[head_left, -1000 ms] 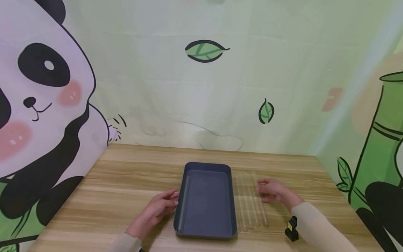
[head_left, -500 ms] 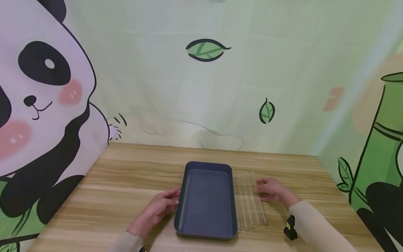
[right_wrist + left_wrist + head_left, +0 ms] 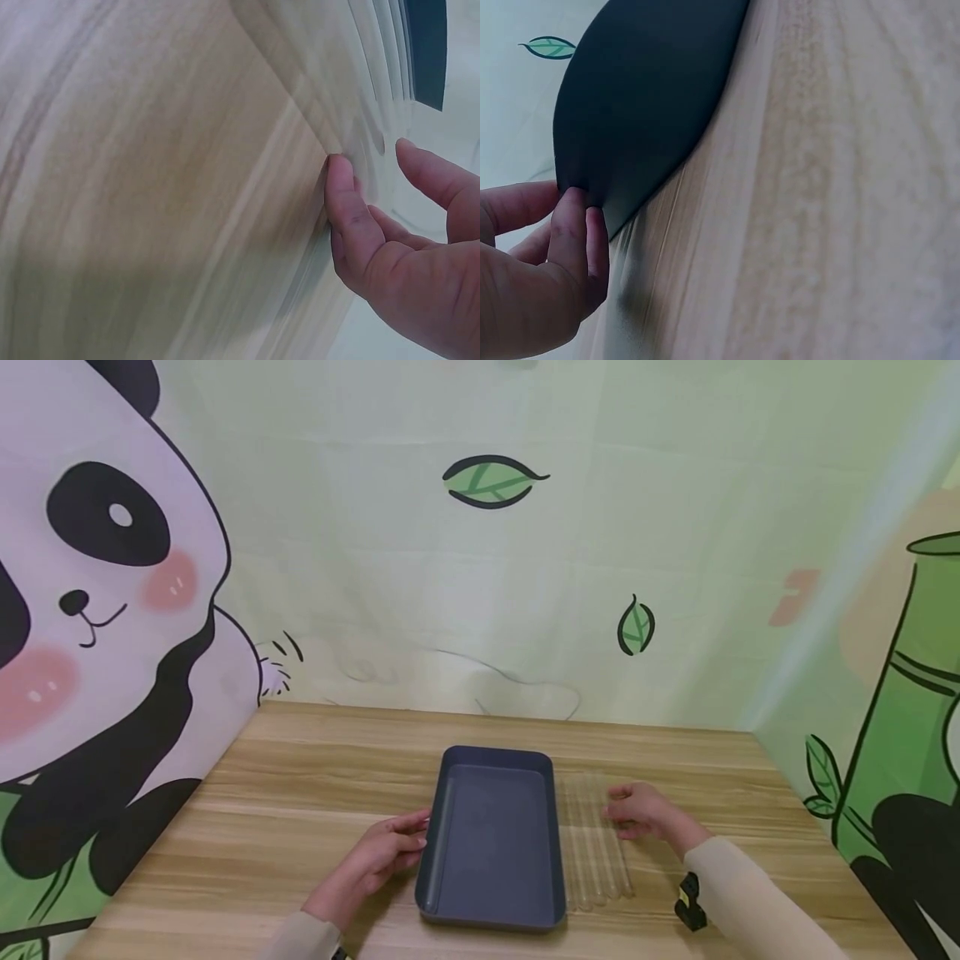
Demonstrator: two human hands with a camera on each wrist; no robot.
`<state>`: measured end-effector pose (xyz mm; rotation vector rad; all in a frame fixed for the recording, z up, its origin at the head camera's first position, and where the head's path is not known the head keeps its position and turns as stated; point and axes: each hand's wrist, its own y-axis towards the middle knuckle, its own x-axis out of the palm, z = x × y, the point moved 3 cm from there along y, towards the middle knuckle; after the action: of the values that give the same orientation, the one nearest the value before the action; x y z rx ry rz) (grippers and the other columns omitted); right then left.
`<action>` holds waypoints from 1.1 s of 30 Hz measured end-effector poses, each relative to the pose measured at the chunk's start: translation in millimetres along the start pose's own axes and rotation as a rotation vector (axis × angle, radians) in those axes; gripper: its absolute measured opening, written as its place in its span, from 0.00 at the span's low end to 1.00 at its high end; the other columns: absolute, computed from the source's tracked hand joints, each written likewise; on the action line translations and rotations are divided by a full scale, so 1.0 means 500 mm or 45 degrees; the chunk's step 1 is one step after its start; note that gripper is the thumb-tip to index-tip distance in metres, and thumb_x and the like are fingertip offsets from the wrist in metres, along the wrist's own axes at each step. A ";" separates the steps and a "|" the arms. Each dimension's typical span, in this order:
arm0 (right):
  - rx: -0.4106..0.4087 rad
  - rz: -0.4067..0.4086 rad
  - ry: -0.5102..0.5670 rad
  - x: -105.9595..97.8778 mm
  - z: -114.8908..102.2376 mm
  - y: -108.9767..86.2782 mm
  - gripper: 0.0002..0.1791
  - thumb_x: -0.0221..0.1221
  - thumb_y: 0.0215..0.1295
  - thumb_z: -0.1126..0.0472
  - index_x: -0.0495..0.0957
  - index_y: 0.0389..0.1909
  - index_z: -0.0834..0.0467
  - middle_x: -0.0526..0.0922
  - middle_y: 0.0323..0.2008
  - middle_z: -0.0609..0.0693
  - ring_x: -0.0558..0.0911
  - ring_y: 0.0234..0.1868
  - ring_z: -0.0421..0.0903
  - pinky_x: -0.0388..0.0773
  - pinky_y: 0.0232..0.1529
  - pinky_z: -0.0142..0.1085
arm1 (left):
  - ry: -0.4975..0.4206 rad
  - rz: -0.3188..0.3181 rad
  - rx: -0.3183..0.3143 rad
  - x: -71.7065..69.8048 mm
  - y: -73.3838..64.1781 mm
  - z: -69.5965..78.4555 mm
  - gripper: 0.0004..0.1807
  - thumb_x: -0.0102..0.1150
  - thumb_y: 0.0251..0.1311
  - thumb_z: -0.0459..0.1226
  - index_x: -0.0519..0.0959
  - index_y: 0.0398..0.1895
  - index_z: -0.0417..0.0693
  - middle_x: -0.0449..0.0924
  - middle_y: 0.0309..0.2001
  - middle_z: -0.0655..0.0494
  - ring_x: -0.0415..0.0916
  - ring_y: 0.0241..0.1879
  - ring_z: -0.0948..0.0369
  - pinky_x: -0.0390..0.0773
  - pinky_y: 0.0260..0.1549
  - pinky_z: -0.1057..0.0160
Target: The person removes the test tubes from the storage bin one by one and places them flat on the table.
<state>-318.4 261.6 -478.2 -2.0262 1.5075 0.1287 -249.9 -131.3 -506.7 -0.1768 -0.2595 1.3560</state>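
Note:
A dark blue rectangular tray (image 3: 498, 843) lies on the wooden table. Inside, along its left wall, is one clear tube (image 3: 440, 852). Several more clear tubes (image 3: 592, 843), rounded at their near ends like test tubes, lie side by side just right of the tray. My left hand (image 3: 382, 856) rests its fingertips against the tray's outer left wall, as the left wrist view also shows. With relaxed fingers, my right hand (image 3: 645, 812) touches the outer side of the rightmost tube (image 3: 289, 82); its thumb stands apart above the tubes.
The wooden tabletop (image 3: 337, 760) runs back to a pale green cloth backdrop (image 3: 375, 527) printed with a panda, leaves and bamboo. A small black device (image 3: 690, 902) sits at the right wrist beside the sleeve.
My right hand has moved slightly left, and the rightmost tube, slanted and apart before, now lies close alongside the others. My left hand and the tray have stayed in place.

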 end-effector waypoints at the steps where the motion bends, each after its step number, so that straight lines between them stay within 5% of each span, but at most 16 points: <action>1: 0.000 -0.003 -0.003 -0.001 -0.001 0.000 0.36 0.56 0.72 0.67 0.53 0.73 0.79 0.58 0.72 0.79 0.77 0.58 0.56 0.86 0.42 0.36 | -0.001 -0.004 0.002 0.000 0.000 0.000 0.33 0.54 0.65 0.24 0.63 0.74 0.32 0.64 0.72 0.28 0.80 0.43 0.70 0.81 0.42 0.71; 6: 0.025 -0.012 -0.026 -0.006 -0.004 -0.002 0.36 0.57 0.72 0.66 0.53 0.73 0.79 0.61 0.72 0.78 0.76 0.64 0.63 0.86 0.48 0.41 | -0.002 -0.012 -0.002 -0.001 0.001 0.002 0.33 0.55 0.65 0.24 0.63 0.75 0.33 0.63 0.73 0.28 0.80 0.43 0.70 0.81 0.43 0.71; 12: 0.024 -0.008 -0.070 -0.017 -0.008 -0.016 0.36 0.55 0.72 0.65 0.53 0.72 0.81 0.72 0.63 0.77 0.80 0.57 0.56 0.86 0.47 0.42 | -0.009 -0.012 -0.005 -0.001 0.000 0.003 0.33 0.54 0.65 0.23 0.63 0.75 0.32 0.63 0.73 0.28 0.80 0.43 0.69 0.81 0.42 0.71; 15: -0.005 -0.005 -0.071 -0.022 -0.021 -0.027 0.35 0.51 0.74 0.65 0.51 0.73 0.80 0.70 0.66 0.77 0.78 0.62 0.62 0.84 0.55 0.48 | -0.013 -0.022 -0.004 -0.001 -0.001 0.002 0.33 0.54 0.65 0.23 0.62 0.75 0.32 0.62 0.73 0.28 0.79 0.42 0.70 0.81 0.42 0.71; 21: -0.137 -0.018 -0.023 -0.012 -0.088 -0.046 0.33 0.46 0.78 0.62 0.50 0.76 0.76 0.62 0.72 0.77 0.64 0.73 0.73 0.73 0.68 0.61 | -0.018 -0.023 0.006 -0.003 -0.001 0.002 0.33 0.54 0.64 0.23 0.62 0.74 0.32 0.63 0.73 0.28 0.80 0.42 0.70 0.81 0.42 0.72; 33: -0.264 -0.098 0.093 0.046 -0.212 -0.084 0.31 0.49 0.78 0.62 0.56 0.76 0.71 0.63 0.73 0.73 0.65 0.74 0.70 0.77 0.67 0.55 | -0.022 -0.038 0.019 -0.005 0.002 -0.003 0.34 0.54 0.65 0.24 0.62 0.75 0.32 0.63 0.73 0.28 0.80 0.42 0.70 0.81 0.43 0.71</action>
<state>-301.3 194.6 -384.5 -2.2721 1.5119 0.1890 -250.8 -133.4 -508.9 -0.1482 -0.2651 1.3298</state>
